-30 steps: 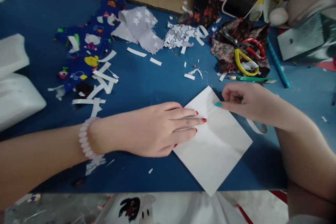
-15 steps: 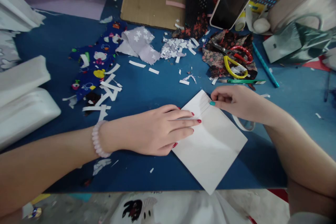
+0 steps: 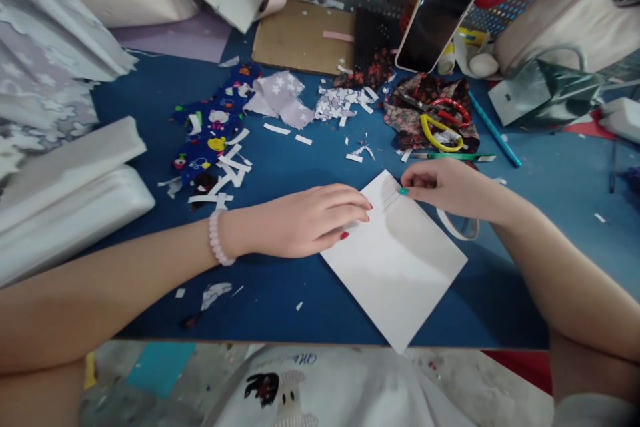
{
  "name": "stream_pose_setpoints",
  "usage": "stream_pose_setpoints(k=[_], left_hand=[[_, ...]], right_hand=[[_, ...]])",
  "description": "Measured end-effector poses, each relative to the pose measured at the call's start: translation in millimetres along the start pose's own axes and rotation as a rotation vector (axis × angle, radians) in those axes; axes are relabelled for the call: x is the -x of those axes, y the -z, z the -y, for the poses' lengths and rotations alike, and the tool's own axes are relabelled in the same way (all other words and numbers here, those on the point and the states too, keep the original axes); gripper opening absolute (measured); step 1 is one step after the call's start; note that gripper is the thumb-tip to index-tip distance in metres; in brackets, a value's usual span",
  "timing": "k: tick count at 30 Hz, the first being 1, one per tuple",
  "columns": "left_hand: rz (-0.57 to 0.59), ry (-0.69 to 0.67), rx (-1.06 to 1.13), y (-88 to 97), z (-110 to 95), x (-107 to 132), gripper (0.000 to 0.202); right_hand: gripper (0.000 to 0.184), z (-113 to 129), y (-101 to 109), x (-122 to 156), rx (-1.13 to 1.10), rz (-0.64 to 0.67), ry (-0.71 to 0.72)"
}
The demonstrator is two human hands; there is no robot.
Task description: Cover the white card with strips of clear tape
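A white sheet of paper (image 3: 400,267) lies tilted on the blue table (image 3: 280,167), one corner past the near edge. My left hand (image 3: 305,220) rests flat on the sheet's left edge, fingers together and stretched out, holding it down. My right hand (image 3: 445,187) is at the sheet's far corner, its fingers curled in a pinch with the thumb tip on the paper. What the pinch holds is too small to name. A roll of tape (image 3: 457,227) lies just under my right wrist.
Fabric scraps (image 3: 215,127) and white paper strips (image 3: 227,170) litter the far left. Red and yellow scissors (image 3: 443,123) lie on dark floral cloth, with a green cutter (image 3: 460,157) and a teal pen (image 3: 495,130) nearby. A phone (image 3: 445,7) leans against a mesh basket. White packs (image 3: 70,193) sit at left.
The view has tilted up and back, showing more of the far clutter. My left hand has drawn back a little, its fingers curling slightly at the sheet's edge. My right hand stays at the corner.
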State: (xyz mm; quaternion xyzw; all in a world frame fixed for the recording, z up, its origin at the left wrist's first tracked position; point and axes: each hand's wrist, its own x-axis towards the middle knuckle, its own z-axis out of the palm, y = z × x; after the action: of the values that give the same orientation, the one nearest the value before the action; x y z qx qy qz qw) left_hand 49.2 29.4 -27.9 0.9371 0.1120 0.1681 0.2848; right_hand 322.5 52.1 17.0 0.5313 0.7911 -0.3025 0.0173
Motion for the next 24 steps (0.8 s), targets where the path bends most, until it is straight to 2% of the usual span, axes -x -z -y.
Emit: stream_pose_setpoints(k=[6, 9, 13, 15, 17, 19, 22, 24], left_hand=[[-0.050, 0.092, 0.106, 2.2, 0.0, 1.0, 0.033], [-0.111, 0.169, 0.188, 2.2, -2.0, 0.6, 0.036], [-0.253, 0.347, 0.479, -1.5, -0.5, -0.4, 0.042], [-0.279, 0.411, 0.625, -2.0, 3.7, 0.1, 0.049], [-0.250, 0.443, 0.737, 1.2, 7.4, 0.8, 0.059], [-0.141, 0.453, 0.847, 8.9, 6.9, 0.9, 0.064], [0.015, 0.445, 0.924, 25.7, -6.3, -0.3, 0.055], [0.044, 0.421, 0.894, 36.8, -21.3, -1.5, 0.044]], right_hand=[[0.015, -1.5, 3.9, 0.7, -0.043, 0.026, 0.000], [0.020, -2.4, 6.8, 2.0, -0.114, 0.040, -0.001], [0.023, -0.8, 10.8, 5.6, -0.197, 0.011, -0.002], [0.025, 1.0, 12.6, 7.8, -0.225, 0.000, -0.007], [0.026, 3.6, 14.8, 10.5, -0.263, -0.018, -0.002], [0.026, 7.3, 18.0, 14.3, -0.312, -0.048, 0.004], [0.028, 15.7, 26.1, 25.0, -0.387, -0.109, 0.005], [0.030, 23.1, 33.2, 36.1, -0.420, -0.145, 0.012]])
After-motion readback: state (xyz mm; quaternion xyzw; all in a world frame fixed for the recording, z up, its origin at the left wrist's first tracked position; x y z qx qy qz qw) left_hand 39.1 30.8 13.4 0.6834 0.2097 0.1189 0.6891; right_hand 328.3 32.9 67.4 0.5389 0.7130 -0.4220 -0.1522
